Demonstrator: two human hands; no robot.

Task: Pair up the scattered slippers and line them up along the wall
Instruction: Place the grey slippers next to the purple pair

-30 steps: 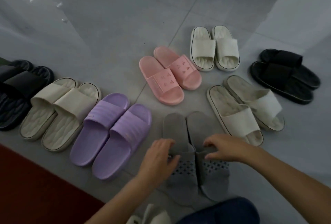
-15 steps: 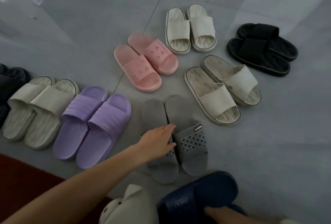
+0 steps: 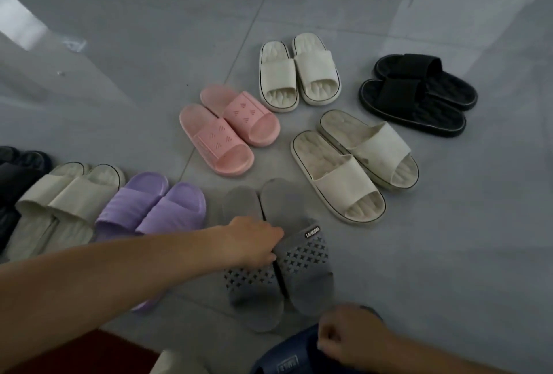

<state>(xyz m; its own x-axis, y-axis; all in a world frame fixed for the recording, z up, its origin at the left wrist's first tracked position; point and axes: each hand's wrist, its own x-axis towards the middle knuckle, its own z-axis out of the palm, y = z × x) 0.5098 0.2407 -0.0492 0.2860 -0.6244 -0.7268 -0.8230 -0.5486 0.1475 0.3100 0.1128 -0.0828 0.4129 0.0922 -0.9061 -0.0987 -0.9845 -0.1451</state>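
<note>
Grey slippers (image 3: 302, 272) under left hand (image 3: 254, 240)

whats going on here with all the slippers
A person is sorting slippers on the floor. The left hand grips the grey pair at the straps, and the right hand is curled on a navy slipper at the bottom edge. The purple pair, pink pair, cream pairs and black pair sit matched around them, not in one line.

Left hand (image 3: 254, 240) on grey slippers (image 3: 302, 263)
</note>
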